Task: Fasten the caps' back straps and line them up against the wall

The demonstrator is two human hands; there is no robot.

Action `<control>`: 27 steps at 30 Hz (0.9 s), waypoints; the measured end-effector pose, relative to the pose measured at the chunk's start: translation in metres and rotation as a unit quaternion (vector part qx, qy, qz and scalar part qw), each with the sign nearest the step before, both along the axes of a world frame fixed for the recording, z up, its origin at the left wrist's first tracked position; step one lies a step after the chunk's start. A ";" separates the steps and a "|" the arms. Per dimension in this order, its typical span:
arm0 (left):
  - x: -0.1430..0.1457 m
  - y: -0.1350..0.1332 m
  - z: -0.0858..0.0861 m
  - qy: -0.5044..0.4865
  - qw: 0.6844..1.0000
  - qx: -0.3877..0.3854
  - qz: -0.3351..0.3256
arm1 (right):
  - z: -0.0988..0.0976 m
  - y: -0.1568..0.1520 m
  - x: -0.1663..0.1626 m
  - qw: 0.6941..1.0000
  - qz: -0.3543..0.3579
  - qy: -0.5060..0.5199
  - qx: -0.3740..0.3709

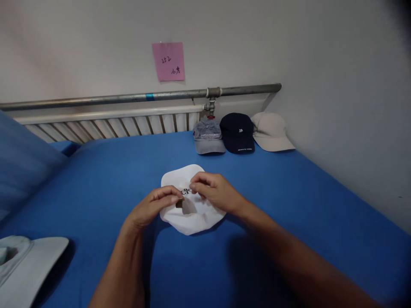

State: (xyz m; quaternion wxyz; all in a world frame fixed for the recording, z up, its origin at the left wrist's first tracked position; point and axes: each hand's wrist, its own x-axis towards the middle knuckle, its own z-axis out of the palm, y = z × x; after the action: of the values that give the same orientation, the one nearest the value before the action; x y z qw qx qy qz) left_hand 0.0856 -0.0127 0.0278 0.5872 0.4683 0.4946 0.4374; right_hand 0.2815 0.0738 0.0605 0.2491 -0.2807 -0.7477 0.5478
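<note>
A white bucket hat (199, 218) with a dark letter logo lies on the blue-covered surface in front of me. Its soft brim spreads out around a partly folded opening, where a small brown label (179, 204) shows. My left hand (157, 204) is closed on the hat's fabric, thumb and fingers pinching the edge beside the label. From the other side, my right hand (213, 188) pinches the fabric just right of the logo. The fingertips of both hands are close together, and they partly hide the logo and the opening.
At the back stand a grey cap (208, 136), a navy cap (238, 133) and a beige cap (271, 131) in a row. A pale cap (41, 261) sits at the lower left. Behind the blue sheet (112, 171) are a radiator (128, 126) and a metal pipe (105, 99).
</note>
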 end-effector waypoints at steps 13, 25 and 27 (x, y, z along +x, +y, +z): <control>0.008 0.002 -0.005 -0.036 0.999 -0.005 0.001 | -0.036 -0.023 0.014 0.954 -0.017 0.130 -0.270; 0.006 0.003 -0.011 -0.031 0.999 -0.011 0.036 | -0.044 -0.019 0.014 0.944 -0.017 0.174 -0.280; 0.007 0.004 -0.011 -0.035 0.999 -0.009 0.033 | -0.047 -0.021 0.013 0.946 0.001 0.182 -0.269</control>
State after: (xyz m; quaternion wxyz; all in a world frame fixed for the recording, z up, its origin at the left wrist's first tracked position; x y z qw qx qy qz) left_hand 0.0922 -0.0088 0.0168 0.5934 0.4307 0.4928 0.4686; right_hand 0.2948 0.0532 0.0139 0.2956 -0.2321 -0.5143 0.7708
